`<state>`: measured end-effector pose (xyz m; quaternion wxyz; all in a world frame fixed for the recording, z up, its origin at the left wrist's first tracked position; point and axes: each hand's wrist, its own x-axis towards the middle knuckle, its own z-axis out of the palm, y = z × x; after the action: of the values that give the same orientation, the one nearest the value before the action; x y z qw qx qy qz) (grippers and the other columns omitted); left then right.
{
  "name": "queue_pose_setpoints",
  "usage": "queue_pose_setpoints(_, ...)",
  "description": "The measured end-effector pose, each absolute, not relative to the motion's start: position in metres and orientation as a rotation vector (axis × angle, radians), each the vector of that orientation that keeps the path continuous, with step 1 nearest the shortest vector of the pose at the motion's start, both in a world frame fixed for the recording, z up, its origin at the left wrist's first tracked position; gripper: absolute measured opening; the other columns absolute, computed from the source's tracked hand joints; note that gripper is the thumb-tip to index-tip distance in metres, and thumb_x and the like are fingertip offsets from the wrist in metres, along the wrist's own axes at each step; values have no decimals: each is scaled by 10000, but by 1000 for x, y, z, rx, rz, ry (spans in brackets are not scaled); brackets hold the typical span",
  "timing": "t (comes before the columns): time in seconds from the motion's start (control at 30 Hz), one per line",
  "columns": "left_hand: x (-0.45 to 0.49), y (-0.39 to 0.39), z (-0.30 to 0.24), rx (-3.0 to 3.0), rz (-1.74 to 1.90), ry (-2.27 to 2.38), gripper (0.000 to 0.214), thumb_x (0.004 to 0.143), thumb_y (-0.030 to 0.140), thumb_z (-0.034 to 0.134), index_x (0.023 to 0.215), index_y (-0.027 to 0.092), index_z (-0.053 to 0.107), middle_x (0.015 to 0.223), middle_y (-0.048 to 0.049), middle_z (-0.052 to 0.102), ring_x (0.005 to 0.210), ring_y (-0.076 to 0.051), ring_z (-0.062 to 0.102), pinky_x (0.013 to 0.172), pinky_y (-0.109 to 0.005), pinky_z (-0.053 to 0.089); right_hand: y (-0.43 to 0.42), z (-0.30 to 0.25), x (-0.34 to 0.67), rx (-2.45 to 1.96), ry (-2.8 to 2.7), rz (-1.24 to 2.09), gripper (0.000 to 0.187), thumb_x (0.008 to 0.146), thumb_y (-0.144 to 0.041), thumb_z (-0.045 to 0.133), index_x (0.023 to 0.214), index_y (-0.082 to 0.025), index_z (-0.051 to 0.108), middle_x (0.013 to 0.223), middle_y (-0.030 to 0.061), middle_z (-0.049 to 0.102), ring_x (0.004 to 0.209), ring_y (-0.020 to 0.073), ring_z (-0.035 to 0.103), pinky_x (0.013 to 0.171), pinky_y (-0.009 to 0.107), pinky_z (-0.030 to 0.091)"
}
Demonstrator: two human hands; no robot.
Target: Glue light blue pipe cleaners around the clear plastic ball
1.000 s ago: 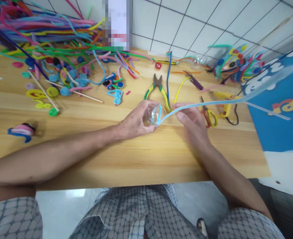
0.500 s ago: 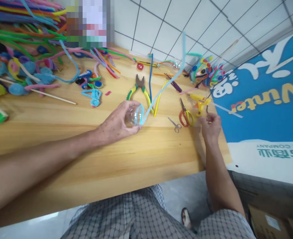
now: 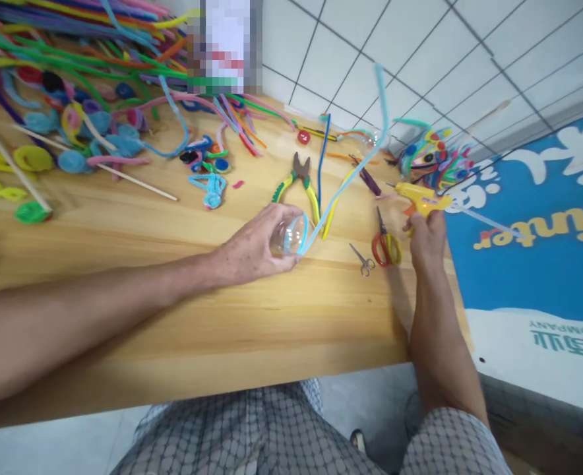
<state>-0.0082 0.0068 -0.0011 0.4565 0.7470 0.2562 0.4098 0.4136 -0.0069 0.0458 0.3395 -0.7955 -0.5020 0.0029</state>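
My left hand (image 3: 256, 247) is closed around a clear, rounded plastic container (image 3: 287, 236) above the table. A light blue pipe cleaner (image 3: 343, 187) runs around it, and its long loose end sticks up and to the right. At the right, my right hand (image 3: 427, 244) grips the handle of a yellow hot glue gun (image 3: 417, 196). The gun's nozzle points left, and a whitish glue stick (image 3: 492, 222) protrudes from its back. Just beyond my left hand lie pliers (image 3: 301, 175) with green and yellow handles. Red-and-yellow-handled scissors (image 3: 388, 247) and small metal scissors (image 3: 363, 262) rest between my hands.
Piled pipe cleaners (image 3: 88, 46) and coiled pipe-cleaner shapes (image 3: 74, 132) cover the table's far left. A blue pipe cleaner (image 3: 324, 158) and a yellow one (image 3: 337, 203) lie beside the pliers. A multicoloured pipe-cleaner figure (image 3: 425, 155) stands at the back right, near a blue printed board (image 3: 543, 264).
My right hand has lifted the glue gun and turned it, so its nozzle now points left. My left hand still holds the container. The whole view has shifted somewhat.
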Motion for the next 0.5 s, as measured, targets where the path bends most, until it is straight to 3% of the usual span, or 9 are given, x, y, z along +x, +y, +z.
queue_pose_setpoints(0.07, -7, 6, -1, 1841, 1021, 632, 667, 823, 264, 833, 1434, 245, 563, 1397, -130, 689, 1274, -302, 730, 1139, -521, 624, -7, 54, 385, -2042, -1345, 28, 234, 911, -504, 609, 901, -272, 578, 850, 18, 667, 813, 239, 665, 836, 441, 604)
queue_pose_setpoints(0.23, -5, 4, 1, 1868, 1066, 647, 607, 843, 252, 794, 1406, 234, 568, 1373, -123, 693, 1201, -270, 743, 1088, -478, 643, -15, 68, 307, -1948, -1477, 131, 460, 663, -526, 916, 930, -239, 676, 860, 37, 723, 828, 257, 697, 730, 406, 625)
queue_pose_setpoints(0.5, -4, 3, 3, 1861, 1079, 664, 597, 824, 259, 802, 1376, 236, 576, 1345, -119, 714, 1219, -287, 752, 1104, -488, 646, -27, 79, 265, -1879, -1523, 348, 350, 665, -492, 883, 752, -234, 664, 717, 18, 695, 625, 181, 615, 570, 335, 558)
